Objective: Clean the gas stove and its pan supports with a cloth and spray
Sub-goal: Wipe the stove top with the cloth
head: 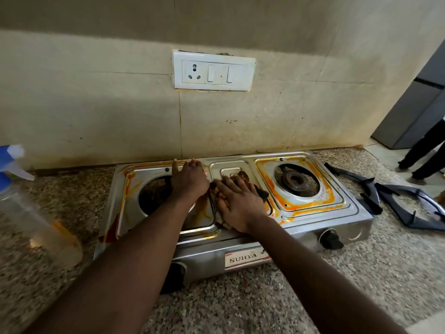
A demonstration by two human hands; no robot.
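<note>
**Cloth on the middle of the stove, supports parked aside**

From the head camera we see the gas stove [207, 251] sitting on the speckled bench [361, 285], backed against the wall. Our right hand [237, 201] lies flat on a dark cloth [263, 192] at the middle of the stove top. Its fingers are spread and fairly straight, pressing rather than pinching. We judge this spreads the pressure for a wipe across the raised centre panel.

Our left hand [189, 180] rests on the stove just left of the cloth, at the rear right edge of the left burner [154, 196], with fingers straight and nothing held. It looks placed to steady the stove so it does not slide under the rubbing.

The two pan supports [409, 208] lie on the bench just right of the stove, off both burners, which leaves the steel top bare for wiping. We see orange stains [310, 206] ringing the right burner [297, 180] and streaking the stove's left side, so we judge the cleaning far from done.

The spray bottle [36, 213] stands on the bench left of the stove, blurred, on the left hand's side. A black knob [331, 239] sticks out at the stove's front right.
</note>
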